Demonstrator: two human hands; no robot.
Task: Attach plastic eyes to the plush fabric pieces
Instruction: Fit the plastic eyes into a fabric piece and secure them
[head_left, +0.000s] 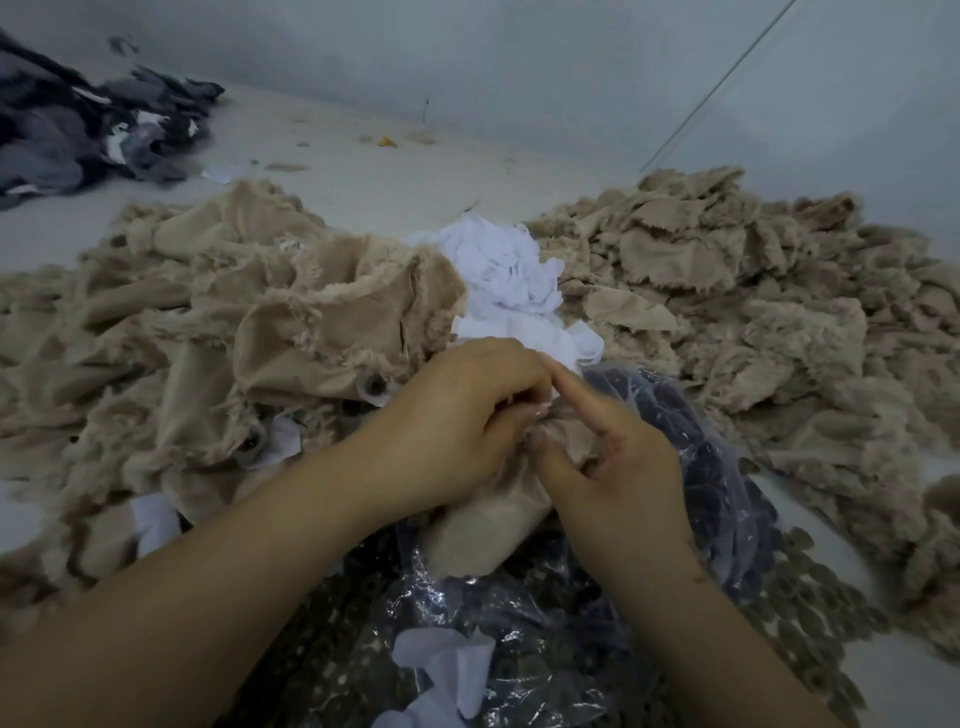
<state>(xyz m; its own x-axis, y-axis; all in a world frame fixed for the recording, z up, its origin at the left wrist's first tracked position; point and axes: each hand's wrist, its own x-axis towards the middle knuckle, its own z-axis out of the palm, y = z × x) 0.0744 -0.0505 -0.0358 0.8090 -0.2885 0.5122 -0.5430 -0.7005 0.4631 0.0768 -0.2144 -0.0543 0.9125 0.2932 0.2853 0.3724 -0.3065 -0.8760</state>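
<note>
- Beige plush piece (493, 514) sits at the centre of my view, bunched between both my hands, above a clear plastic bag (519, 639) of dark parts.
- My left hand (462, 415) has its fingers curled down, pinching the top edge of that piece.
- My right hand (618, 457) grips the piece from the 3 o'clock side, with its index finger stretched out toward 11 o'clock.
- At 9 o'clock lies a heap of plush fabric (208, 338); one round eye (375, 385) shows fixed in it.
- At 2 o'clock lies another beige pile of cut pieces (727, 291).
- White fabric scraps (509, 275) are heaped at 12 o'clock, between the two piles.
- Dark grey cloth (78, 130) lies far off at 10 o'clock on the pale surface (363, 171).
</note>
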